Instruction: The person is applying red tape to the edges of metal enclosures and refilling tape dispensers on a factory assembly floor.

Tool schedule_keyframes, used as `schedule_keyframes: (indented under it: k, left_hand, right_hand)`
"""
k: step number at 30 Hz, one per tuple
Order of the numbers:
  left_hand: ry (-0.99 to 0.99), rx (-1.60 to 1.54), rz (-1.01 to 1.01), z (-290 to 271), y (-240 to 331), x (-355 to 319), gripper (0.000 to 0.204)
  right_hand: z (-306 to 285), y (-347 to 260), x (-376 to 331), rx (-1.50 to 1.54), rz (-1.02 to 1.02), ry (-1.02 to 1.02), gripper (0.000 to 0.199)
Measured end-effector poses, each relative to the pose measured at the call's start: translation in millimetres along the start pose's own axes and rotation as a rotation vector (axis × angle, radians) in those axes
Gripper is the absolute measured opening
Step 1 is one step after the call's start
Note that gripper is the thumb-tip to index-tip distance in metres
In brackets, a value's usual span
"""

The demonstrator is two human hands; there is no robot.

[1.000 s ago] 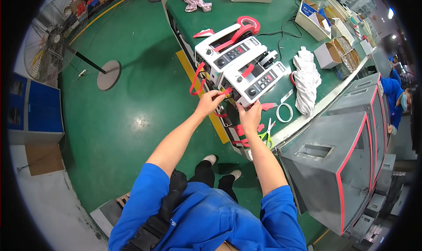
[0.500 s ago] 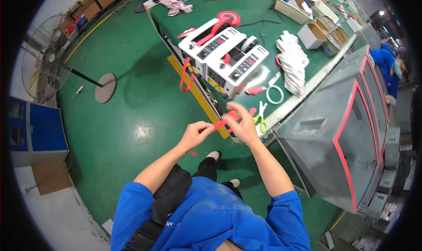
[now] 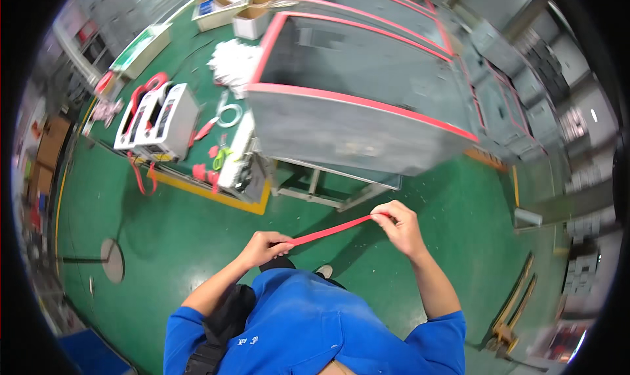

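A strip of red tape (image 3: 331, 230) stretches between my two hands, out in front of my body above the green floor. My left hand (image 3: 264, 249) pinches its left end, and my right hand (image 3: 399, 225) pinches the other end, slightly higher and farther right. Beyond them stands a large grey metal cabinet (image 3: 328, 127), its front frame edged with red tape. On the green-topped bench to the left are two white tape dispensers (image 3: 172, 122), green-handled scissors (image 3: 222, 155), a white tape roll (image 3: 229, 115) and scraps of red tape (image 3: 205, 173).
White cloths (image 3: 235, 66) lie on the bench behind the tools. Farther back are a cardboard box (image 3: 251, 23) and a cream bin (image 3: 141, 48). The cabinet rests on a metal stand (image 3: 315, 181). A pallet jack (image 3: 515, 309) is on the floor at right, and a fan base (image 3: 113, 260) at left.
I have turned right, so the bench now lies to the left and the cabinet straight ahead. My hands have moved from the bench corner and spread apart, drawing the red tape out between them.
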State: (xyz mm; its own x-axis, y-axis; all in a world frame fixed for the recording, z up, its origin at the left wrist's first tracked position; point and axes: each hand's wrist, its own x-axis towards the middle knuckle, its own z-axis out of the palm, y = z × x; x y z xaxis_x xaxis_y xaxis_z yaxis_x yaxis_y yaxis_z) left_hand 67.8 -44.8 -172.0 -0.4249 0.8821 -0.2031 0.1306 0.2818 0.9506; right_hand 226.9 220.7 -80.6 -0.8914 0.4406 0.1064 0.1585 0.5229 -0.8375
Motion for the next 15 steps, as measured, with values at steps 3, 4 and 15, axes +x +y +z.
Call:
schedule_keyframes:
  k: [3, 4, 15]
  left_hand:
    - [-0.061, -0.049, -0.041, 40.1, 20.5, 23.4, 0.017]
    - [-0.071, -0.029, -0.038, 52.2, 32.6, 30.8, 0.017]
    - [0.289, -0.089, -0.015, 111.8, 129.6, 116.4, 0.010]
  right_hand:
    - [-71.6, 26.6, -35.4, 0.019, 0.096, 0.181, 0.011]
    - [-93.9, 28.2, -44.6, -0.002, 0.135, 0.194, 0.019]
    - [-243.8, 84.3, 10.8, 0.269, 0.092, 0.135, 0.007]
